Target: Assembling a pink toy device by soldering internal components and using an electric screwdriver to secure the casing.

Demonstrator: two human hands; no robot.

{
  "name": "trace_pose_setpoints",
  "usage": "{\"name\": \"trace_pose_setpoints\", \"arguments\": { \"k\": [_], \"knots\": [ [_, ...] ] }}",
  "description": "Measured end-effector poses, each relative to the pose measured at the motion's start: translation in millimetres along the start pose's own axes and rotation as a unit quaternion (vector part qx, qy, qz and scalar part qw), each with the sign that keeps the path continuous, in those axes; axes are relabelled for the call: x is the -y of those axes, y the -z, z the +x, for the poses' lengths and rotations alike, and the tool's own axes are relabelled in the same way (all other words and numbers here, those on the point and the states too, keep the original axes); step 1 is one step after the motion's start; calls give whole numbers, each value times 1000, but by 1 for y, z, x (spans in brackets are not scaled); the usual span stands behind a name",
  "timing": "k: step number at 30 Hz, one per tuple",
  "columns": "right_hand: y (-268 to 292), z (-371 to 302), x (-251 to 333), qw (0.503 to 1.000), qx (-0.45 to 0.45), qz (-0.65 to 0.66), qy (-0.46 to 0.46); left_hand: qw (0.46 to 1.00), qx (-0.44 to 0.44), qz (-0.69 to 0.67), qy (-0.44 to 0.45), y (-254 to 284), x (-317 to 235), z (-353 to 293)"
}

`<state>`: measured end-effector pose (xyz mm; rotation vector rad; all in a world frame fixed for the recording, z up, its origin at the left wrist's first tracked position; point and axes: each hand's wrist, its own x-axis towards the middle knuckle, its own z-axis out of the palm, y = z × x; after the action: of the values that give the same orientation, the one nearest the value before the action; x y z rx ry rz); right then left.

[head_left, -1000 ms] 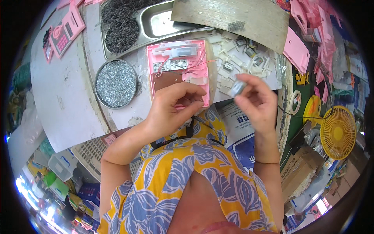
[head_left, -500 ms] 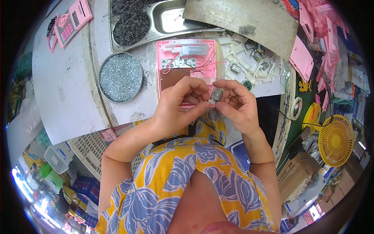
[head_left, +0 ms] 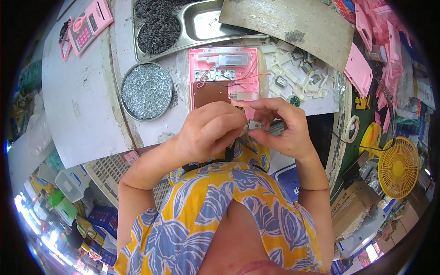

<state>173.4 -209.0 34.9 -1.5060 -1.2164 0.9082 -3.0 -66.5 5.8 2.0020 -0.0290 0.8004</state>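
Observation:
Just in front of the near edge of a pink plastic housing [head_left: 250, 85], both my hands meet around a small grey-and-white part [head_left: 255, 124]. My right hand [head_left: 286, 130] pinches it between thumb and fingertips. My left hand [head_left: 211, 128] has its fingers curled together at the part's left side; its fingertips are mostly hidden, so what they grip does not show. Inside the housing are a brown plate [head_left: 211, 95], a metal bracket strip [head_left: 224, 74], thin red and dark wires, and a white plastic block [head_left: 246, 96] with a spring.
A round tin of small screws [head_left: 146, 91] stands left of the housing. Behind is a metal tray [head_left: 188, 51] of black springs. White plastic parts [head_left: 293, 75] lie to the right, below a metal sheet [head_left: 293, 23]. A yellow fan [head_left: 398, 167] stands far right.
The part has turned and come slightly nearer to me. My left fingers have closed in beside it. The whole view has shifted a little, and the white block with the spring is now uncovered.

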Motion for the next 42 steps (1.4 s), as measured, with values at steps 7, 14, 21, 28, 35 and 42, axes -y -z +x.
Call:
{"name": "trace_pose_setpoints", "arguments": {
  "k": [7,14,21,28,35,42],
  "knots": [
    [0,-2,3,994,-23,-68,83,992,37,-49,114,9,-8,6],
    [-3,-5,8,989,-10,-116,95,973,40,-106,200,8,-7,3],
    [1,-3,-9,961,-99,-200,164,955,-30,-119,268,0,-6,12],
    [12,-4,-35,943,-150,-204,215,917,116,344,168,1,25,50],
    [13,-6,-27,932,-113,-240,245,845,237,457,146,-14,30,61],
    [11,-1,-34,911,-108,-252,309,969,34,148,196,13,25,29]
  ]
}}
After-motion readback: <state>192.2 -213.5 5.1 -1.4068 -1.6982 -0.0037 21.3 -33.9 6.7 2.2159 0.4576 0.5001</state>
